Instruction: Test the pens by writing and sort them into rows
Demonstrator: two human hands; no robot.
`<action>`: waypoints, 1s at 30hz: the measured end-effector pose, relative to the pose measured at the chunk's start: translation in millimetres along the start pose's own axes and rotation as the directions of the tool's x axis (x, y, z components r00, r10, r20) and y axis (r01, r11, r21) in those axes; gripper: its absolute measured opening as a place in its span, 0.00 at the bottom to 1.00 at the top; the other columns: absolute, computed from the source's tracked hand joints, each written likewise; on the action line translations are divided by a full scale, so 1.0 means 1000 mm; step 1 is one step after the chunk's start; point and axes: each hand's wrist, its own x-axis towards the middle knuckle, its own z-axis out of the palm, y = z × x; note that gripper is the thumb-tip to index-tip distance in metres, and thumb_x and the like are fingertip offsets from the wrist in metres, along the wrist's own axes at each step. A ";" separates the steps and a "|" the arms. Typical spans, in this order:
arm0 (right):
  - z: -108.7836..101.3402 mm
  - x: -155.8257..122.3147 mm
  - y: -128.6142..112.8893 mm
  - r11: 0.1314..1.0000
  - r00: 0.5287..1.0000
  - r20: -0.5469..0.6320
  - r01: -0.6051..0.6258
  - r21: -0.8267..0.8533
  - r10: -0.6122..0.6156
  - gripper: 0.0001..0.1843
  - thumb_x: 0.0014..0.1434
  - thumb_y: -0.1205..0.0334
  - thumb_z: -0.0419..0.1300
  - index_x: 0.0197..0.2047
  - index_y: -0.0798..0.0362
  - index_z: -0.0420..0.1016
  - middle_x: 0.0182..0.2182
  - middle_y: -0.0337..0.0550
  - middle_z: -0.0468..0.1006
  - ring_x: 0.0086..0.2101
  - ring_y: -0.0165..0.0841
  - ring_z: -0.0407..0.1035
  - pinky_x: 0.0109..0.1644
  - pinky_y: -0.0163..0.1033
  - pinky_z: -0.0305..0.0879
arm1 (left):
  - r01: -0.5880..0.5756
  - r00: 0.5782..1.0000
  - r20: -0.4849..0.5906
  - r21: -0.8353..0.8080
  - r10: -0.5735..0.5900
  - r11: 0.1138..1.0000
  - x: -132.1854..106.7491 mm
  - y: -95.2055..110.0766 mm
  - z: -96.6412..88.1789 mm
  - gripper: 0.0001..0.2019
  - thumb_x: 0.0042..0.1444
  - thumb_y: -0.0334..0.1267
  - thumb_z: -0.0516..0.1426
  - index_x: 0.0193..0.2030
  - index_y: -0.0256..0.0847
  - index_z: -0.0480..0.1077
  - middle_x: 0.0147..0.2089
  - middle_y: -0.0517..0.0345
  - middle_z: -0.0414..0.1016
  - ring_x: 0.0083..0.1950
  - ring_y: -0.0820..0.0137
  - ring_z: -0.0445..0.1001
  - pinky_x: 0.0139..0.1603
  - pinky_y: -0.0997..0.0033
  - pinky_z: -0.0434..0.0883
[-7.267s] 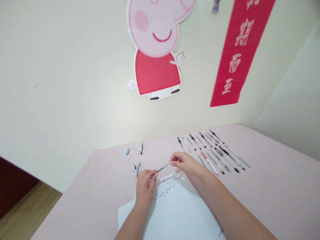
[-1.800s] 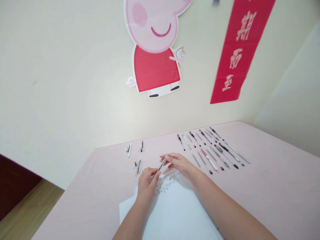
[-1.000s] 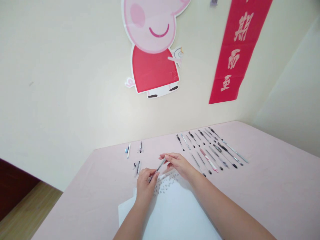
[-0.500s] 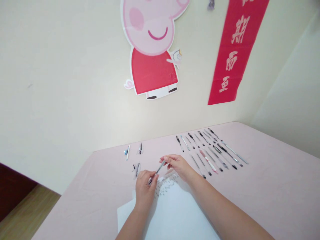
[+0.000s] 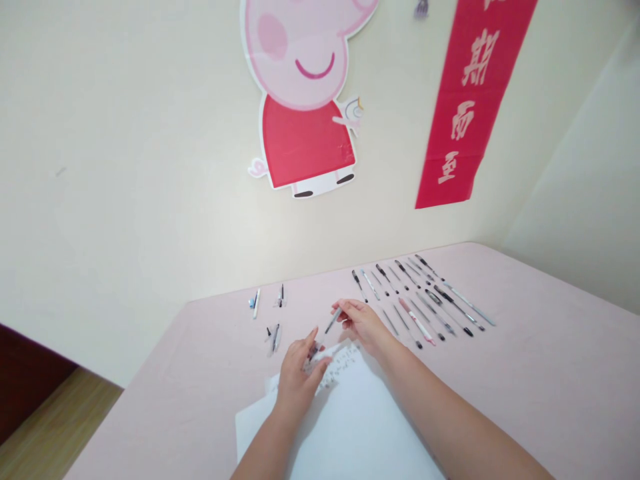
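My right hand (image 5: 364, 324) pinches a slim pen (image 5: 333, 320) by its upper end, and the pen slants down toward my left hand. My left hand (image 5: 299, 373) hovers over the top of a white paper sheet (image 5: 350, 433) with its index finger stretched up. Its thumb and other fingers close on a small dark pen piece (image 5: 313, 351). A gap shows between that piece and the pen. Small scribbles (image 5: 343, 362) mark the sheet's top edge, just below both hands.
Several pens lie in a row (image 5: 425, 300) on the pink table (image 5: 540, 373), right of my hands. Three smaller pen groups lie to the left (image 5: 255, 303) (image 5: 281, 296) (image 5: 274, 337). A pig cutout and a red banner hang on the wall; the table's left edge drops to wooden floor.
The pen that spanned both hands has come apart. My right hand has lifted the longer part up and right, and my left hand's index finger has straightened while it keeps the short piece.
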 end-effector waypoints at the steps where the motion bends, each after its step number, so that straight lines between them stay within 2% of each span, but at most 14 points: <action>1: -0.003 0.002 -0.001 1.000 1.000 -0.023 0.007 0.003 -0.007 0.20 0.42 0.45 0.66 0.28 0.55 0.76 0.27 0.42 0.76 0.23 0.25 0.62 0.24 0.31 0.54 | -0.006 0.999 0.036 -0.019 0.007 1.000 0.000 0.002 0.000 0.26 0.53 0.42 0.57 0.60 0.44 0.61 0.38 0.53 0.75 0.38 0.66 0.71 0.41 0.63 0.69; 4: -0.010 0.008 0.000 1.000 0.998 -0.056 0.009 0.017 -0.008 0.20 0.42 0.45 0.66 0.28 0.55 0.75 0.25 0.40 0.74 0.20 0.23 0.59 0.21 0.30 0.51 | -0.057 0.984 0.162 -0.076 0.068 0.995 -0.001 0.006 0.001 0.24 0.54 0.40 0.57 0.59 0.46 0.62 0.43 0.52 0.75 0.42 0.66 0.71 0.44 0.62 0.69; 8: -0.011 0.008 0.002 1.000 0.999 -0.032 -0.027 0.011 0.028 0.20 0.45 0.45 0.64 0.32 0.55 0.75 0.26 0.40 0.73 0.19 0.23 0.58 0.20 0.30 0.51 | -0.108 0.949 0.282 -0.119 0.138 0.987 -0.002 0.009 0.002 0.19 0.56 0.37 0.55 0.56 0.47 0.65 0.45 0.51 0.75 0.46 0.66 0.71 0.48 0.62 0.68; 12: -0.007 0.005 0.003 0.999 0.999 0.030 -0.030 -0.043 0.031 0.21 0.53 0.51 0.59 0.48 0.51 0.72 0.32 0.43 0.75 0.22 0.26 0.63 0.22 0.31 0.56 | -0.097 0.954 0.273 -0.104 0.122 0.990 -0.002 0.007 0.003 0.19 0.56 0.35 0.55 0.55 0.46 0.66 0.44 0.52 0.75 0.45 0.67 0.71 0.47 0.63 0.69; 15: -0.007 0.005 0.007 0.978 0.994 0.090 0.082 -0.191 -0.065 0.24 0.55 0.58 0.54 0.57 0.46 0.65 0.36 0.43 0.74 0.26 0.27 0.66 0.24 0.32 0.60 | -0.066 0.967 0.239 -0.097 0.087 0.993 -0.002 0.004 0.004 0.19 0.54 0.34 0.56 0.54 0.46 0.67 0.44 0.52 0.75 0.44 0.67 0.71 0.46 0.64 0.69; 19: -0.009 0.009 0.021 0.847 0.962 0.179 0.269 -0.459 -0.209 0.24 0.52 0.69 0.50 0.51 0.49 0.73 0.37 0.43 0.75 0.28 0.28 0.66 0.31 0.34 0.63 | -0.054 0.966 0.246 -0.095 0.076 0.994 -0.003 0.003 0.004 0.20 0.54 0.33 0.56 0.54 0.45 0.67 0.44 0.52 0.75 0.44 0.68 0.71 0.47 0.64 0.69; 21: -0.009 0.008 0.028 0.771 0.936 0.221 0.350 -0.532 -0.272 0.25 0.50 0.73 0.49 0.49 0.50 0.75 0.35 0.43 0.76 0.28 0.28 0.66 0.36 0.37 0.64 | -0.054 0.963 0.259 -0.095 0.077 0.994 -0.003 0.003 0.004 0.20 0.54 0.34 0.56 0.55 0.45 0.66 0.44 0.52 0.75 0.44 0.68 0.71 0.47 0.63 0.69; 30: -0.010 0.003 0.036 0.650 0.886 0.298 0.464 -0.602 -0.356 0.24 0.52 0.74 0.50 0.50 0.48 0.74 0.40 0.45 0.78 0.40 0.34 0.70 0.47 0.44 0.63 | -0.069 0.955 0.280 -0.095 0.093 0.993 -0.003 0.004 0.004 0.18 0.56 0.37 0.56 0.54 0.44 0.67 0.43 0.50 0.75 0.45 0.65 0.71 0.47 0.60 0.69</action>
